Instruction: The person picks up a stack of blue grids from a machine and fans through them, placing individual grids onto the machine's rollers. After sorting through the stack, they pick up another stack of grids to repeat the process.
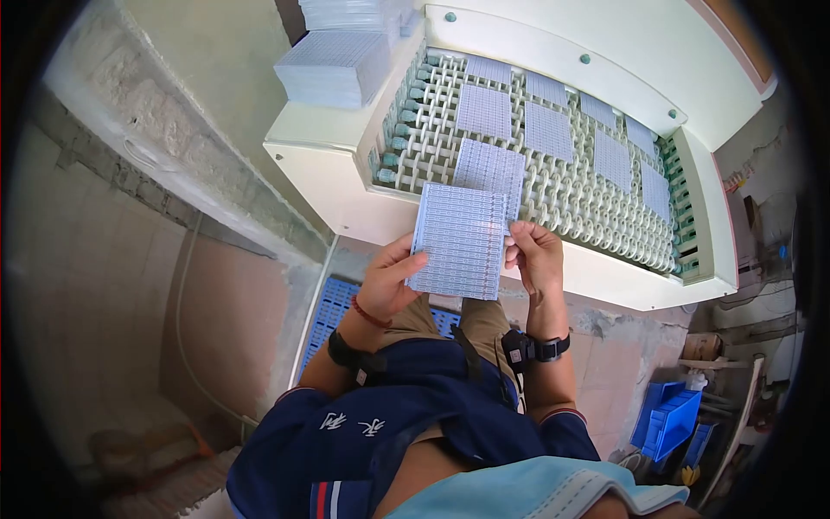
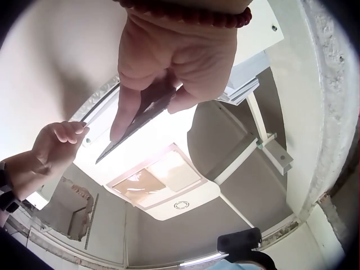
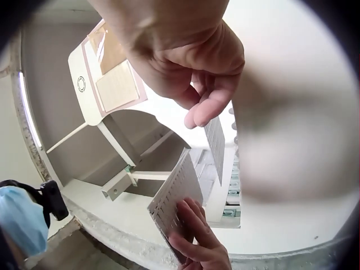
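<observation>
My left hand (image 1: 391,275) grips a small stack of pale blue, gridded circuit board panels (image 1: 458,246) at its lower left side, thumb on the top face. In the right wrist view the layered edge of this stack (image 3: 175,194) shows, tilted. My right hand (image 1: 538,253) pinches a single circuit board panel (image 1: 490,164) by its near right corner, between thumb and fingers. That panel lies partly behind the stack in the head view and overlaps the front of the roller conveyor (image 1: 596,221). Seen from the right wrist, the single panel (image 3: 215,147) hangs from my fingertips.
Several like panels (image 1: 484,112) lie in rows on the rollers. Taller panel stacks (image 1: 333,69) stand on the machine's left ledge. A white frame wall (image 1: 324,177) edges the conveyor. Blue bins (image 1: 670,419) sit on the floor at right, and a concrete-edged wall (image 1: 207,147) is at left.
</observation>
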`<move>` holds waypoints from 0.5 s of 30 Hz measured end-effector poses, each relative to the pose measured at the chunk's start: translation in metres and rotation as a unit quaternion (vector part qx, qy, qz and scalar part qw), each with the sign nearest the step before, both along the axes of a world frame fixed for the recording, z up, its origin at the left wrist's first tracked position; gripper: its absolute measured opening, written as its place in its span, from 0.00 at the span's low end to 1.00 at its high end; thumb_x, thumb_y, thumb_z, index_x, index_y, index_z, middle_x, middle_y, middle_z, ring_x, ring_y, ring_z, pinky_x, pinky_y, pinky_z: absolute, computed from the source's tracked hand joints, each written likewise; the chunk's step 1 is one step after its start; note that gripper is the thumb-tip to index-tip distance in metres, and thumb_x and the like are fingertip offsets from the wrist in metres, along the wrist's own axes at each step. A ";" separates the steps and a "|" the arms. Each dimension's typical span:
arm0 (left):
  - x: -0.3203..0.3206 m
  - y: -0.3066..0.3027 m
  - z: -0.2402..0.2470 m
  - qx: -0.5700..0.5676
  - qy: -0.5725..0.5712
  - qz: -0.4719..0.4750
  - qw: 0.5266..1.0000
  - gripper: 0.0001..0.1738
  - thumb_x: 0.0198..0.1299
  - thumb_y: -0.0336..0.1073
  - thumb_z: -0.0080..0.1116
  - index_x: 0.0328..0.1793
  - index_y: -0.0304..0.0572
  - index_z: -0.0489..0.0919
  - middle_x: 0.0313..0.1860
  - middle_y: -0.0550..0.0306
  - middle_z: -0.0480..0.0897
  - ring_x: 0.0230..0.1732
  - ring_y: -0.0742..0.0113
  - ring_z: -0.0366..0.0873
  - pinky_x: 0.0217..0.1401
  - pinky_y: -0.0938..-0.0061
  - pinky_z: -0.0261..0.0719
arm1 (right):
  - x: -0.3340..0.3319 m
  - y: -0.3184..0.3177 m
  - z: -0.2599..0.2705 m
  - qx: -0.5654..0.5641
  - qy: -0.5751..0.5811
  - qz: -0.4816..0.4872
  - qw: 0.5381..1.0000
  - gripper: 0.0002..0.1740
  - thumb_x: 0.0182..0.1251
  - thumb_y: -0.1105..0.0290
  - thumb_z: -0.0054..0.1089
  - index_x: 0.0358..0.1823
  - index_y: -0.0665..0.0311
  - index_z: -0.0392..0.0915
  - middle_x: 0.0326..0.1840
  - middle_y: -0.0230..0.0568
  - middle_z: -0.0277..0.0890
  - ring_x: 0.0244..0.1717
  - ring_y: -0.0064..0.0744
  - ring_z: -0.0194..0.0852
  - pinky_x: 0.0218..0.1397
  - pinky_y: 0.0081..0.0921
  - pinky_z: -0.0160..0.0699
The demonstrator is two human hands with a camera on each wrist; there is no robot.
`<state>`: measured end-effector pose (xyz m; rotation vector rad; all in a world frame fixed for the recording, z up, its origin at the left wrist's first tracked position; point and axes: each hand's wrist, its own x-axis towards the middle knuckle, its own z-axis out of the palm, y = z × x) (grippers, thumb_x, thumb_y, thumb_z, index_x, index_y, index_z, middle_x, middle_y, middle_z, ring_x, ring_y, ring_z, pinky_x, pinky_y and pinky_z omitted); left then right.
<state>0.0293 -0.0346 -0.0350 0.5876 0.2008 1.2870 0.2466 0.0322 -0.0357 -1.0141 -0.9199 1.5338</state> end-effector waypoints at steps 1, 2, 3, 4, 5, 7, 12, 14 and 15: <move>0.000 0.001 -0.001 0.005 0.018 0.007 1.000 0.20 0.60 0.25 0.40 0.60 0.27 0.61 0.54 0.45 0.71 0.54 0.60 0.71 0.55 0.67 0.72 | -0.005 0.004 0.001 -0.006 -0.010 0.013 1.000 0.09 0.59 0.71 0.55 0.35 0.72 0.75 0.22 0.39 0.75 0.14 0.21 0.70 0.14 0.14 0.71; -0.001 0.002 -0.001 0.010 0.036 0.016 0.999 0.20 0.60 0.25 0.42 0.59 0.28 0.61 0.53 0.46 0.71 0.53 0.60 0.72 0.54 0.67 0.73 | -0.010 0.007 0.002 -0.012 -0.020 0.027 0.999 0.10 0.60 0.71 0.55 0.36 0.73 0.75 0.23 0.39 0.75 0.14 0.22 0.70 0.14 0.14 0.71; -0.002 0.002 -0.001 0.009 0.035 0.024 0.999 0.20 0.60 0.25 0.42 0.59 0.28 0.61 0.53 0.46 0.71 0.53 0.60 0.72 0.54 0.67 0.73 | -0.010 0.007 0.001 -0.004 -0.047 0.044 0.998 0.12 0.60 0.69 0.55 0.36 0.74 0.75 0.23 0.40 0.75 0.15 0.22 0.71 0.15 0.14 0.72; -0.003 0.002 -0.001 0.007 0.042 0.022 0.999 0.21 0.60 0.25 0.42 0.60 0.28 0.60 0.53 0.46 0.71 0.53 0.60 0.72 0.54 0.67 0.73 | -0.008 0.006 0.000 -0.005 -0.048 0.052 0.997 0.12 0.60 0.69 0.55 0.36 0.74 0.75 0.23 0.40 0.75 0.15 0.22 0.71 0.15 0.14 0.72; -0.004 0.003 -0.002 0.003 0.047 0.020 0.999 0.22 0.59 0.24 0.42 0.61 0.28 0.59 0.54 0.45 0.71 0.53 0.60 0.72 0.54 0.67 0.73 | -0.005 0.003 -0.002 -0.010 -0.080 0.031 0.996 0.12 0.60 0.68 0.55 0.35 0.74 0.75 0.23 0.40 0.75 0.16 0.22 0.71 0.15 0.14 0.72; -0.005 0.005 -0.003 -0.002 0.064 0.027 0.998 0.22 0.59 0.25 0.43 0.61 0.29 0.59 0.52 0.46 0.72 0.52 0.60 0.73 0.51 0.67 0.75 | 0.004 -0.008 -0.005 -0.008 -0.098 0.010 0.995 0.14 0.60 0.65 0.56 0.34 0.73 0.76 0.23 0.40 0.75 0.15 0.21 0.71 0.14 0.13 0.71; 0.008 0.011 -0.004 -0.026 0.092 0.011 0.995 0.21 0.59 0.26 0.44 0.60 0.30 0.60 0.50 0.48 0.73 0.47 0.61 0.76 0.43 0.65 0.81 | 0.002 -0.034 0.002 0.002 -0.124 0.067 0.990 0.11 0.56 0.69 0.60 0.31 0.72 0.76 0.19 0.37 0.74 0.13 0.19 0.69 0.15 0.11 0.70; 0.011 0.013 -0.003 -0.045 0.107 0.018 0.993 0.20 0.59 0.26 0.44 0.59 0.31 0.61 0.50 0.47 0.73 0.46 0.60 0.76 0.43 0.61 0.81 | 0.002 -0.035 0.004 -0.009 -0.121 0.058 0.991 0.10 0.54 0.69 0.62 0.29 0.70 0.77 0.19 0.37 0.74 0.15 0.19 0.69 0.15 0.12 0.69; 0.012 0.013 -0.003 -0.043 0.106 0.015 0.993 0.20 0.59 0.26 0.44 0.59 0.31 0.61 0.50 0.47 0.73 0.46 0.60 0.76 0.43 0.61 0.81 | 0.002 -0.033 0.002 -0.012 -0.092 0.041 0.995 0.09 0.55 0.71 0.61 0.30 0.71 0.77 0.17 0.35 0.73 0.13 0.18 0.67 0.15 0.11 0.68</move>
